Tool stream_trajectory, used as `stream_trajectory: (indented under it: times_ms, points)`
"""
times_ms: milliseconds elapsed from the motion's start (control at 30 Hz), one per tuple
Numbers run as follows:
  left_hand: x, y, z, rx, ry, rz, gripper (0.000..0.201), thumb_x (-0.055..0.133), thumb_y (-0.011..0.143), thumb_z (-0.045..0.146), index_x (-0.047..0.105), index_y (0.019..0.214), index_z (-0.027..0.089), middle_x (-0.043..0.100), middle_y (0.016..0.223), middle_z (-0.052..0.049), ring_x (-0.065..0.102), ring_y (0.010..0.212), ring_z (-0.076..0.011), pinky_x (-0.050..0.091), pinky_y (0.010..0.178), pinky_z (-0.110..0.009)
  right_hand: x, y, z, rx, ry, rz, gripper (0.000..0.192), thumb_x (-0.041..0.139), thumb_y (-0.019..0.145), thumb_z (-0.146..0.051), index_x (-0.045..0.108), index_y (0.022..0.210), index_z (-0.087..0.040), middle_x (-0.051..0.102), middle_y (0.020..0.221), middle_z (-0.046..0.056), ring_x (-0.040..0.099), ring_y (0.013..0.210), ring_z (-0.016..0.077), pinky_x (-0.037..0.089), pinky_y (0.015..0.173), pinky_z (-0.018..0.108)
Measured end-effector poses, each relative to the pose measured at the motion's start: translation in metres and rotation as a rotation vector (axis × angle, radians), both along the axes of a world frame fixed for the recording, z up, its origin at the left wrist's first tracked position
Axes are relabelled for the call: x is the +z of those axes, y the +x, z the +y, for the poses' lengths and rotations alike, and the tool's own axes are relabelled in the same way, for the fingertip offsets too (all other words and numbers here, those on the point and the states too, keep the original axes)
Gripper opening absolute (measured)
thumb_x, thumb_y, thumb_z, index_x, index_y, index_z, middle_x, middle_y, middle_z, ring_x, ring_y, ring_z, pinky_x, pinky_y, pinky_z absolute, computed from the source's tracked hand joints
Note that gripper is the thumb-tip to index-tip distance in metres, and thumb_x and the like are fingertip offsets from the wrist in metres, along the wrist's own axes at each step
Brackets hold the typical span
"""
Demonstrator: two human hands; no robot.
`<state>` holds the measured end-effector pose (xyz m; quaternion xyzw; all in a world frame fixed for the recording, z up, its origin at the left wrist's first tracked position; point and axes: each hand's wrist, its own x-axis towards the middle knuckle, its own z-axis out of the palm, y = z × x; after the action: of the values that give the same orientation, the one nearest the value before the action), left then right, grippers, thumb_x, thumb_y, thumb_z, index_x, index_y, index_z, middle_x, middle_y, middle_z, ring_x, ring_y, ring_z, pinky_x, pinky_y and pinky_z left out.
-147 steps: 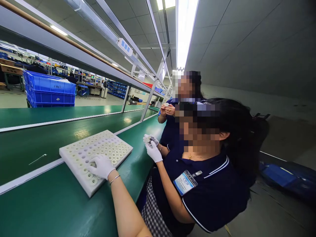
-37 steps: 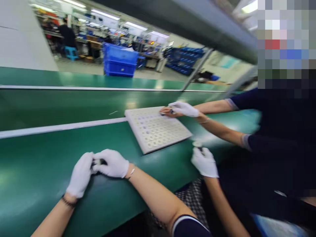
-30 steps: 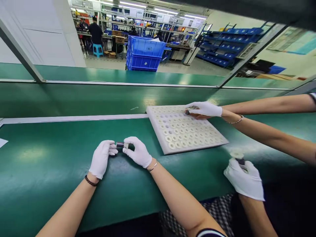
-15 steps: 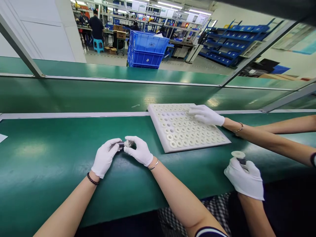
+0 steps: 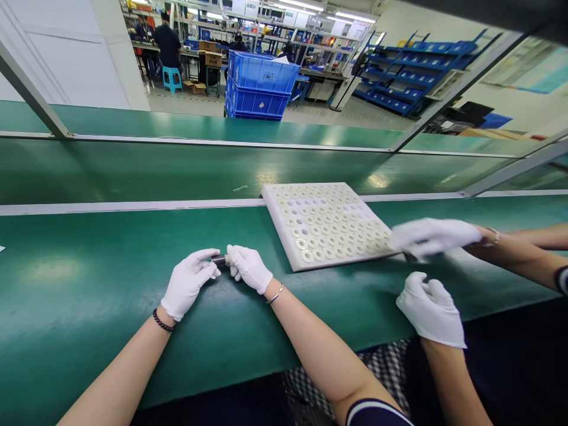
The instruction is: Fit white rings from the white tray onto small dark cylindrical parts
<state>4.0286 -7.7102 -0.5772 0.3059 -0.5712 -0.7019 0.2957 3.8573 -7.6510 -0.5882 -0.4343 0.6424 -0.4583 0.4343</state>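
My left hand [image 5: 189,283], in a white glove, grips one end of a small dark cylinder [image 5: 219,260] above the green bench. From the other side my right hand [image 5: 249,266], also gloved, closes its fingers on the cylinder's right end. Whatever sits under the right fingertips is hidden. To the right of my hands lies a white foam tray [image 5: 289,251], holding rows of pale ring-shaped pieces [image 5: 307,256]. Several of its holes show no ring.
A co-worker's gloved hand [image 5: 432,236], blurred, is at the tray's right edge; the other gloved hand [image 5: 430,310] is closed nearer the bench front. A white strip and metal frame run behind the green bench [image 5: 89,325]. Blue crates [image 5: 261,89] stand beyond.
My right fingers have closed further over the cylinder's right end, covering the pale part. The co-worker's far hand has moved right, off the tray; the near hand's pale-topped piece no longer shows.
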Motion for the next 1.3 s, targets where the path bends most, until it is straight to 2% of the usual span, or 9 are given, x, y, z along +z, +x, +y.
stream_trajectory:
  times_ms: [167, 500, 733, 800, 867, 933, 1000, 1167, 1300]
  points:
    - [0.002, 0.001, 0.000, 0.000, 0.003, -0.010, 0.048, 0.071, 0.079, 0.036, 0.059, 0.118, 0.012, 0.072, 0.082, -0.006, 0.064, 0.074, -0.0144, 0.053, 0.076, -0.028, 0.004, 0.002, 0.001, -0.014, 0.053, -0.089, 0.064, 0.041, 0.081, -0.078, 0.054, 0.067, -0.017, 0.050, 0.046, -0.004, 0.043, 0.035, 0.0059, 0.035, 0.037, 0.018]
    - [-0.002, -0.002, -0.001, 0.038, -0.071, -0.074, 0.047, 0.069, 0.079, 0.042, 0.062, 0.115, 0.014, 0.073, 0.099, -0.010, 0.067, 0.079, -0.0174, 0.055, 0.083, -0.034, -0.002, 0.001, 0.000, 0.003, 0.116, -0.065, 0.068, 0.039, 0.080, -0.080, 0.057, 0.066, -0.015, 0.051, 0.046, -0.002, 0.044, 0.034, 0.0065, 0.036, 0.035, 0.018]
    - [-0.002, 0.003, 0.000, 0.114, -0.405, -0.404, 0.044, 0.066, 0.073, 0.054, 0.069, 0.104, 0.023, 0.071, 0.108, -0.005, 0.066, 0.097, -0.0255, 0.050, 0.095, -0.042, 0.010, 0.006, 0.006, 0.116, 0.178, 0.034, 0.071, 0.033, 0.084, -0.079, 0.066, 0.082, -0.016, 0.058, 0.057, -0.001, 0.051, 0.040, 0.0082, 0.043, 0.041, 0.021]
    - [-0.003, 0.004, -0.001, 0.148, -0.385, -0.430, 0.045, 0.066, 0.071, 0.058, 0.070, 0.100, 0.024, 0.072, 0.106, -0.004, 0.066, 0.097, -0.0256, 0.050, 0.095, -0.041, 0.012, 0.008, 0.007, 0.165, 0.165, 0.144, 0.070, 0.027, 0.089, -0.075, 0.066, 0.082, -0.017, 0.057, 0.055, -0.001, 0.053, 0.044, 0.0094, 0.046, 0.048, 0.022]
    - [-0.002, 0.005, -0.003, 0.172, -0.330, -0.426, 0.046, 0.066, 0.069, 0.060, 0.070, 0.097, 0.024, 0.072, 0.100, -0.003, 0.067, 0.091, -0.0250, 0.052, 0.092, -0.039, 0.012, 0.010, 0.007, 0.167, 0.101, 0.262, 0.062, 0.028, 0.093, -0.068, 0.066, 0.090, -0.019, 0.062, 0.063, 0.000, 0.059, 0.055, 0.0114, 0.050, 0.060, 0.025]
    - [0.001, 0.005, -0.005, 0.201, -0.264, -0.402, 0.047, 0.067, 0.066, 0.062, 0.070, 0.093, 0.023, 0.073, 0.093, -0.003, 0.067, 0.085, -0.0242, 0.055, 0.086, -0.037, 0.010, 0.014, 0.005, 0.151, 0.006, 0.351, 0.048, 0.040, 0.092, -0.062, 0.063, 0.109, -0.023, 0.068, 0.081, 0.000, 0.064, 0.073, 0.0141, 0.051, 0.072, 0.027]
    - [0.004, 0.004, -0.007, 0.225, -0.206, -0.381, 0.049, 0.068, 0.063, 0.062, 0.069, 0.090, 0.021, 0.073, 0.089, -0.003, 0.067, 0.080, -0.0235, 0.056, 0.080, -0.034, 0.008, 0.018, 0.004, 0.144, -0.048, 0.400, 0.048, 0.055, 0.086, -0.058, 0.056, 0.123, -0.028, 0.068, 0.098, 0.000, 0.065, 0.088, 0.0171, 0.050, 0.081, 0.030]
    - [0.003, -0.001, -0.010, 0.339, -0.214, -0.427, 0.045, 0.062, 0.073, 0.059, 0.065, 0.093, 0.019, 0.072, 0.087, -0.005, 0.067, 0.079, -0.0225, 0.055, 0.074, -0.032, 0.007, 0.020, 0.006, 0.199, -0.075, 0.407, 0.047, 0.059, 0.085, -0.055, 0.057, 0.124, -0.028, 0.068, 0.109, 0.002, 0.065, 0.096, 0.0191, 0.050, 0.087, 0.033]
    - [-0.005, -0.002, -0.010, 0.324, -0.179, -0.284, 0.043, 0.059, 0.082, 0.053, 0.062, 0.105, 0.016, 0.071, 0.096, -0.008, 0.067, 0.087, -0.0220, 0.054, 0.078, -0.031, 0.003, 0.015, 0.006, 0.149, -0.103, 0.320, 0.047, 0.062, 0.084, -0.053, 0.059, 0.121, -0.025, 0.068, 0.112, 0.004, 0.064, 0.099, 0.0191, 0.050, 0.089, 0.033]
